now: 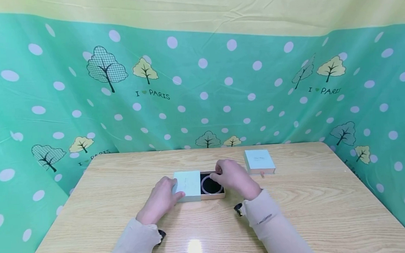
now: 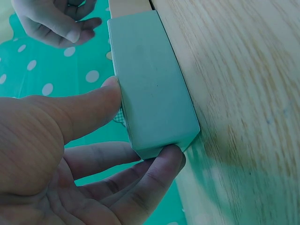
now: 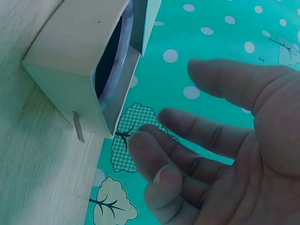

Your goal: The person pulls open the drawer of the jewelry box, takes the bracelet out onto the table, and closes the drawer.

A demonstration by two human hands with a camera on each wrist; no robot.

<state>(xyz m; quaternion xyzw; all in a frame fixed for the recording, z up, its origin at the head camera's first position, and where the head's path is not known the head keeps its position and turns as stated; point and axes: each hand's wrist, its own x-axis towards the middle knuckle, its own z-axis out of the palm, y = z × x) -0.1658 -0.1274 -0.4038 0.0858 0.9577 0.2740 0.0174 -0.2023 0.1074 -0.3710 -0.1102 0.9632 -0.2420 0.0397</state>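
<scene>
A pale blue slide-out gift box (image 1: 187, 185) lies on the table with its drawer (image 1: 212, 197) pulled out to the right. Inside the drawer, on a black lining, sits a pale lilac bangle (image 3: 121, 61). My left hand (image 1: 159, 200) grips the box's outer sleeve at its left end, thumb on the top face and fingers at the end, as the left wrist view (image 2: 150, 84) confirms. Just beyond the drawer's right end hovers my right hand (image 1: 235, 177). Its fingers are loosely bent and hold nothing. A small ribbon tab (image 3: 78, 127) hangs from the drawer's end.
A second pale blue box (image 1: 260, 159), closed and with a pinkish tab, stands farther back on the right. The wooden table (image 1: 122, 176) meets a green dotted curtain (image 1: 200, 77) behind and at both sides.
</scene>
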